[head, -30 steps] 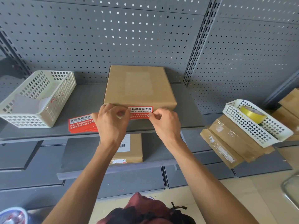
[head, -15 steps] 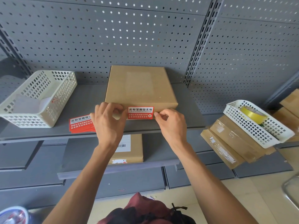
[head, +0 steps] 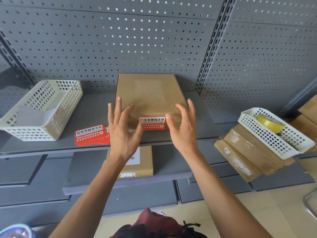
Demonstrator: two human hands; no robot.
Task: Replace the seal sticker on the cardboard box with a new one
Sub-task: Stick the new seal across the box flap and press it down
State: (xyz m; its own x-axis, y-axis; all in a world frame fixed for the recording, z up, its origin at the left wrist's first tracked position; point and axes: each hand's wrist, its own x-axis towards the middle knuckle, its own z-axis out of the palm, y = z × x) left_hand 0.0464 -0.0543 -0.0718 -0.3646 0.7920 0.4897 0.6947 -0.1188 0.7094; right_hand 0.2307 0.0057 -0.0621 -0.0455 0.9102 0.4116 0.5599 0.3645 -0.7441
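On shelf (head: 72, 145), both hands lifted off seal sticker (head: 152, 123), fingers now spread

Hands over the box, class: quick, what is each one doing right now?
Left hand: open, fingers spread, holding nothing.
Right hand: open, holding nothing.

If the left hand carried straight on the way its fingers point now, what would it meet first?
Most likely the flat brown cardboard box: the left hand, fingers spread and pointing up and away, already overlaps its left front corner. Depth is unclear from one view; the hand may hover just above the lid.
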